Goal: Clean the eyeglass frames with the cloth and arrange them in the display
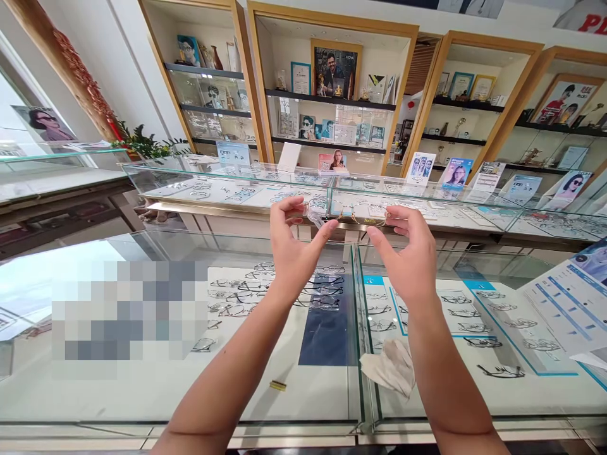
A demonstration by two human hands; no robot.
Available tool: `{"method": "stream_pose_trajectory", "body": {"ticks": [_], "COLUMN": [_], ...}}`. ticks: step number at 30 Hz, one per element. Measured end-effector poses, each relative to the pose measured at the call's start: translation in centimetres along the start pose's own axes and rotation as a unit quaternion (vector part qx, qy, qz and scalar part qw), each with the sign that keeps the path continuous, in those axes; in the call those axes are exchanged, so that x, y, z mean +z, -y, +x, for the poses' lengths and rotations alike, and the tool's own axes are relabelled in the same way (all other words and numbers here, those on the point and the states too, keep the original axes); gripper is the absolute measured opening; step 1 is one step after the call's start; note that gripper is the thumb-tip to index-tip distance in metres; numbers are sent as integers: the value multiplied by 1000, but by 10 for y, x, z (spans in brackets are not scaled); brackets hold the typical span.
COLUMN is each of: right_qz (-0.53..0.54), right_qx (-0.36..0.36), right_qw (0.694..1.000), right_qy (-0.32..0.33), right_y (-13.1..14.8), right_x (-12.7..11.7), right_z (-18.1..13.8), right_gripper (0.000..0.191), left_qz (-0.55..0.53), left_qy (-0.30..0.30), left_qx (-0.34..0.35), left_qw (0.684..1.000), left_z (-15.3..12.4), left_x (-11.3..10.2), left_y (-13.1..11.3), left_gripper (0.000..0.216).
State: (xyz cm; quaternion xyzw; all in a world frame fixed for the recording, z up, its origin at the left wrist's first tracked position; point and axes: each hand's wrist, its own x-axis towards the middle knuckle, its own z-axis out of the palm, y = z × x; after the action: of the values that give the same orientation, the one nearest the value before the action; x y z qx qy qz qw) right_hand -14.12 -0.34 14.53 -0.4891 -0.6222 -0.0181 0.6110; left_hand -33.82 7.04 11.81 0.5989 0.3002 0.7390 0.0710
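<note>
A pair of thin gold-rimmed eyeglasses (370, 222) is held up in front of me, above the glass counter. Small lettering shows on the right-hand lens. My left hand (300, 243) grips the left side of the frame between thumb and fingers. On the opposite side, my right hand (406, 251) pinches the frame near its hinge, with the thumb close to the lower rim. Below my right wrist, a crumpled pale cloth (389, 368) lies on the counter top, partly covered by my forearm.
The glass display counter (265, 411) spans the foreground, with rows of eyeglasses inside. A small gold tag (277, 385) lies near its front. At the right stands a printed leaflet (569, 300). A second glass case (227, 205) runs behind, before wooden shelves (332, 95).
</note>
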Motion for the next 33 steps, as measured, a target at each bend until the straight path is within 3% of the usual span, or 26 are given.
{"method": "stream_pose_trajectory", "body": {"ticks": [21,33], "right_qz": [96,22], "right_qx": [49,-10], "right_qw": [993,1000], "right_qy": [37,-19], "right_y": [-11,-6], "right_x": [8,10], "right_z": [4,1], "right_gripper": [34,33], "left_qz": [63,-47], "left_qy": [-58,-13], "left_qx": [87,-53], "left_qw": [993,997], "left_z": [-4,-4], "left_x": [1,6], "left_y": [-6,1], "left_gripper": [61,59]}}
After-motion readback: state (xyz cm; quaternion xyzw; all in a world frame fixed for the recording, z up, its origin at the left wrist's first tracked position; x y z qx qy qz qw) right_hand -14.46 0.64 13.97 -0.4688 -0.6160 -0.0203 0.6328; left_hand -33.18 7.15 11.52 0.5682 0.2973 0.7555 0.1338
